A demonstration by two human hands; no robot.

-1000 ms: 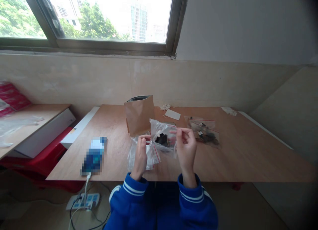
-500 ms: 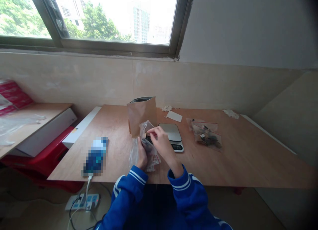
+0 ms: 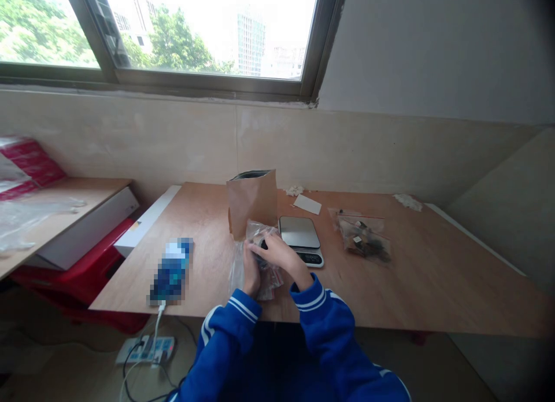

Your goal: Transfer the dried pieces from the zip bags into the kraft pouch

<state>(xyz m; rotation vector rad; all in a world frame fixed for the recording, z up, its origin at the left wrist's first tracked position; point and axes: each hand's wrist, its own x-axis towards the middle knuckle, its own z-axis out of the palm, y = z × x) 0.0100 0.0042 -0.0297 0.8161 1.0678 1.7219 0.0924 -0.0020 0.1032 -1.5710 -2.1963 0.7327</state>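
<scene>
Zip bag [image 3: 255,269] in the thick of it, folks, and we find it near the table's [image 3: 416,292] front edge! We see the left hand [image 3: 251,269] grasping it low down, fingers closed around the clear plastic and thumb side up. Over the top comes the right hand [image 3: 277,254], reaching across with curled fingers [image 3: 264,247] at the bag's upper part. Something dark sits in there, the dark contents [image 3: 262,246], but the fingers hide most of it, and we can't tell whether the right hand is pinching anything or just resting on the plastic.

Right behind the action, a kraft pouch [image 3: 252,204] stands upright with its top open, just touching the bag from where we sit. Just to the right we have a digital scale [image 3: 299,234], its silver platform bare. Farther right, a second zip bag [image 3: 362,238] lies flat with small dark pieces inside.

Around the table we spot a white card [image 3: 307,204], tissue scraps [image 3: 295,190] by the wall, and a blurred object [image 3: 171,269] on the left with a white cable [image 3: 158,327] running down to a power strip [image 3: 145,350] on the floor. Blue sleeves [image 3: 323,301] frame it all!
</scene>
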